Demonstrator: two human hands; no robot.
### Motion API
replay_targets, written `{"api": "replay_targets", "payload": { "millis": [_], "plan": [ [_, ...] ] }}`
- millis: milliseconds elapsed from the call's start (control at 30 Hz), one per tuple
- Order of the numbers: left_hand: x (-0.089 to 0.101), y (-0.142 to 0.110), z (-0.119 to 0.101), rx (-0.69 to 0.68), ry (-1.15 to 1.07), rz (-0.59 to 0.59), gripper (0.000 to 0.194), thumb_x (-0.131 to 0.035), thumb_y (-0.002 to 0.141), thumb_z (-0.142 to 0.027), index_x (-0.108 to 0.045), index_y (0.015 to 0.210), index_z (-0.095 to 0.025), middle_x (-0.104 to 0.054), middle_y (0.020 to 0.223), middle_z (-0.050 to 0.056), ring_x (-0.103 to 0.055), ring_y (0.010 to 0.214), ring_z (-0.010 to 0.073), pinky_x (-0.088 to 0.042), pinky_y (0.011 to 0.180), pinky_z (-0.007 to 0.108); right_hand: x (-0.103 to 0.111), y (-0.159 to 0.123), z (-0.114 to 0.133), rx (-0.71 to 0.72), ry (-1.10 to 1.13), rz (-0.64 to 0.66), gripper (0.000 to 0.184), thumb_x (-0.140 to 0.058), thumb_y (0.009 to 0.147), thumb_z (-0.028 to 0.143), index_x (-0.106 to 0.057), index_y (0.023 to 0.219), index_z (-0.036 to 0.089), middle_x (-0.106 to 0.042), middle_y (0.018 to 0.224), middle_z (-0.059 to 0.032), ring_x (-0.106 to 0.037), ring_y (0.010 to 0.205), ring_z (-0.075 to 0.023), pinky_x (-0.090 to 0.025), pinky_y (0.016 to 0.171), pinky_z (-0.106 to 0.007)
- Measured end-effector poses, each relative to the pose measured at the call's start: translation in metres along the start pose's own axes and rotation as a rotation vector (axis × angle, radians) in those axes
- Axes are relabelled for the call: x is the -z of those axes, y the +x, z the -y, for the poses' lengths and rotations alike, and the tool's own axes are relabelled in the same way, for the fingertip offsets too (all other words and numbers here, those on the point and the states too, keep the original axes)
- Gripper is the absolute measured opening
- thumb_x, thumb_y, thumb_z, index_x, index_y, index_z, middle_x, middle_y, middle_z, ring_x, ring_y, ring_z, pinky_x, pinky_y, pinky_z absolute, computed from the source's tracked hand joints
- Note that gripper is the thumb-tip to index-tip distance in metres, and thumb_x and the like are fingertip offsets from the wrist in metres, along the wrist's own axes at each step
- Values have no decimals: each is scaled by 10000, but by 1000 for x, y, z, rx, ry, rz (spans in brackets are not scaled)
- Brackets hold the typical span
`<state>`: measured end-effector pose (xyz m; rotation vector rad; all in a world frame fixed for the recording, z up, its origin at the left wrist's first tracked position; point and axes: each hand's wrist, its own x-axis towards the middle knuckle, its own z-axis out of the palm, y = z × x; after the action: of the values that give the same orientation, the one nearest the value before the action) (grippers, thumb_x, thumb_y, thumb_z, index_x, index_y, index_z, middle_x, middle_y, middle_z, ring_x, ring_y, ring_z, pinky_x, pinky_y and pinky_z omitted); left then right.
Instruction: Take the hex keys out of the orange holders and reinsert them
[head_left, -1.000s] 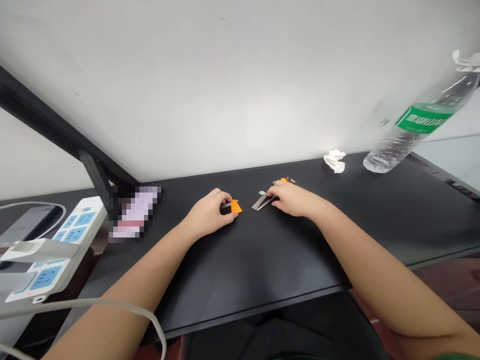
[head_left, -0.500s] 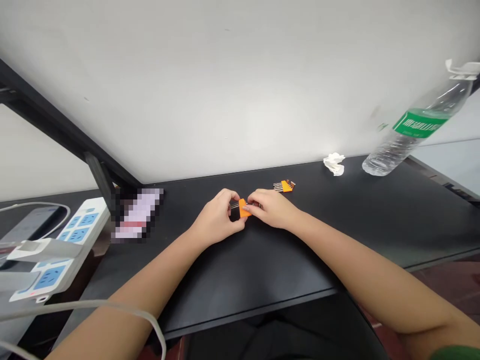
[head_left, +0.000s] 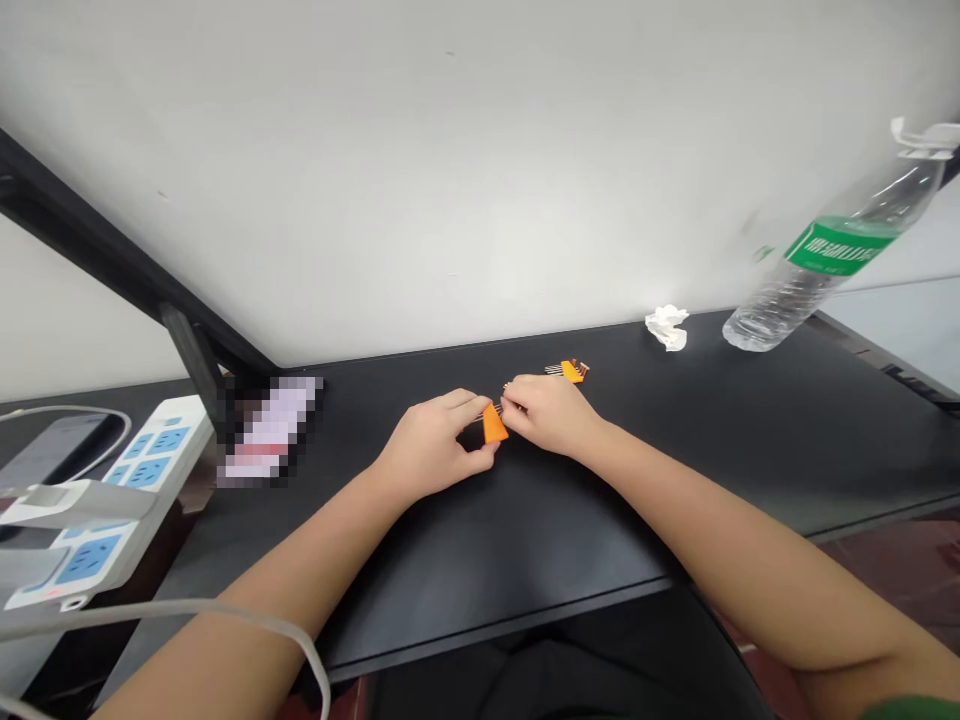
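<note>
My left hand [head_left: 430,448] pinches an orange hex-key holder [head_left: 494,424] with thin metal keys sticking out of it, low over the black table [head_left: 525,520]. My right hand [head_left: 547,415] meets it from the right, fingers closed on the metal keys at the holder's top. Just behind my right hand lies a second orange holder with hex keys [head_left: 570,371], flat on the table and untouched.
A crumpled white tissue [head_left: 667,326] and a clear water bottle with a green label [head_left: 821,259] stand at the back right. A white power strip with blue sockets [head_left: 112,500], a cable and a phone lie at the left. A white wall rises behind the table.
My right hand left the loose keys at the right and came over to the holder in my left hand. The holder has since turned, its narrow end up.
</note>
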<state>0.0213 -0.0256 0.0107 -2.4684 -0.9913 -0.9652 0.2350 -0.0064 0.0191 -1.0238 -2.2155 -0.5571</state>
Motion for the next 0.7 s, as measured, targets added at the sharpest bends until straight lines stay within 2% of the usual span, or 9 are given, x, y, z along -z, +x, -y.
{"api": "replay_targets", "payload": {
  "millis": [100, 200, 300, 367, 433, 533, 633, 700],
  "plan": [
    [2, -1, 3, 3, 24, -7, 344, -677, 817, -378, -712, 1140, -266, -728, 1064, 13, -663, 807, 161, -520, 693, 276, 13, 1, -7, -42, -47, 35, 237, -504, 922, 200, -596, 704, 181, -650, 785, -27, -531, 711, -145, -315, 667, -280],
    [3, -2, 6, 8, 5, 43, 377, -669, 816, -381, -713, 1175, -273, -731, 1114, 14, -678, 835, 168, -529, 700, 273, 32, -3, -25, -109, -75, 104, 227, -517, 894, 218, -586, 679, 193, -646, 753, -24, -524, 682, -151, -303, 637, -286],
    [3, -2, 9, 36, 5, 96, 400, -652, 822, -387, -707, 1200, -272, -726, 1154, 19, -688, 860, 179, -539, 714, 279, 45, -9, -45, -184, -101, 299, 239, -549, 852, 226, -554, 614, 202, -573, 626, -7, -473, 590, -149, -278, 573, -296],
    [3, -1, 12, 65, 28, 110, 412, -643, 828, -407, -704, 1212, -271, -721, 1171, 25, -691, 857, 186, -545, 735, 298, 45, -11, -54, -212, -62, 445, 249, -560, 847, 222, -549, 598, 207, -543, 583, 2, -457, 554, -147, -286, 555, -296],
    [2, 0, 17, 85, 52, 123, 423, -634, 835, -434, -705, 1219, -271, -716, 1179, 35, -696, 890, 208, -546, 755, 316, 41, -11, -57, -245, -35, 532, 251, -580, 858, 238, -559, 610, 212, -556, 584, 3, -461, 537, -149, -307, 548, -297],
    [1, 1, 23, 111, 60, 138, 444, -621, 847, -470, -701, 1235, -269, -709, 1185, 44, -696, 944, 228, -547, 768, 324, 33, -7, -55, -289, -55, 539, 278, -597, 898, 312, -578, 637, 218, -604, 634, -14, -511, 570, -167, -338, 559, -301],
    [0, 1, 28, 133, 56, 143, 476, -619, 851, -495, -692, 1263, -268, -699, 1199, 44, -695, 932, 221, -548, 776, 324, 33, -4, -53, -308, -73, 465, 356, -561, 953, 422, -587, 661, 220, -620, 696, -34, -557, 627, -179, -345, 572, -296],
    [-1, 1, 30, 144, 57, 152, 495, -617, 852, -504, -684, 1283, -271, -690, 1212, 45, -695, 923, 219, -548, 777, 326, 36, -4, -54, -314, -90, 402, 366, -533, 970, 415, -576, 668, 214, -621, 727, -41, -553, 627, -172, -330, 558, -291]
  ]
}}
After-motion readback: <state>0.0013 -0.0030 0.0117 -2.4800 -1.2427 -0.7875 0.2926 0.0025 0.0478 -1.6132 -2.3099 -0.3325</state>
